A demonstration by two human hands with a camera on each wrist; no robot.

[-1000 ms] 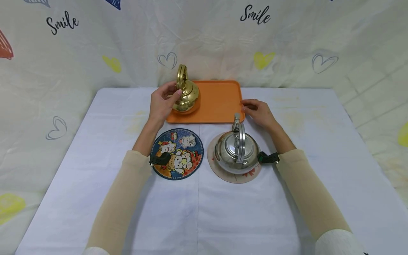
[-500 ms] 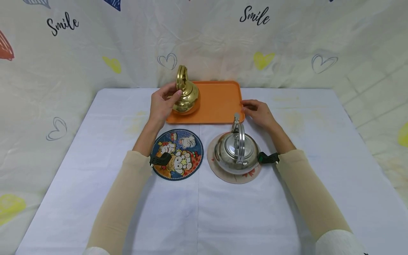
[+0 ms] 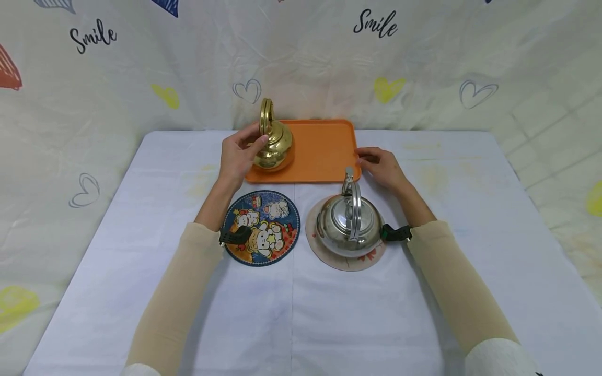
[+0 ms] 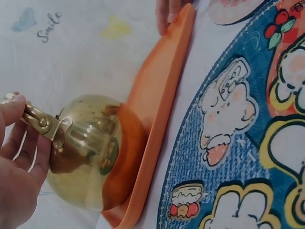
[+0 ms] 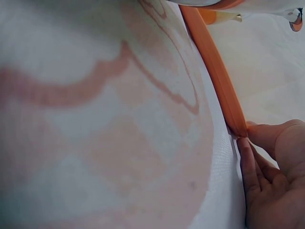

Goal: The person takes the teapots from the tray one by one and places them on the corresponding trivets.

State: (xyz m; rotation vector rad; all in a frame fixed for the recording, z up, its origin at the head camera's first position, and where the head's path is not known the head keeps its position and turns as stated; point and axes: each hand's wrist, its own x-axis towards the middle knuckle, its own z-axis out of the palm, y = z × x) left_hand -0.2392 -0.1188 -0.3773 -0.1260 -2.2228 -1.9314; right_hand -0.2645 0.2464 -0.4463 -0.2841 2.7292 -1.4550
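A shiny gold kettle (image 3: 276,149) stands at the left end of an orange tray (image 3: 324,151) in the head view. My left hand (image 3: 237,161) grips its raised handle from the left; in the left wrist view the thumb and fingers close around the gold handle (image 4: 42,119). At the tray's right end, my right hand (image 3: 383,166) pinches the edge. The right wrist view shows thumb and fingertips meeting at the orange tray's corner (image 5: 219,76). Nearer to me, a silver kettle (image 3: 331,235) sits close to the right wrist, its handle upright.
A round blue mat with cartoon animals (image 3: 263,227) lies in front of the tray, by the left wrist. The silver kettle rests on a round pinkish mat (image 3: 314,245). White cloth (image 3: 291,324) covers the table, and a printed curtain (image 3: 310,57) hangs behind its far edge.
The gold kettle has shifted very slightly toward me and to the left with my left hand on its handle. My right hand has stayed at the tray's edge.
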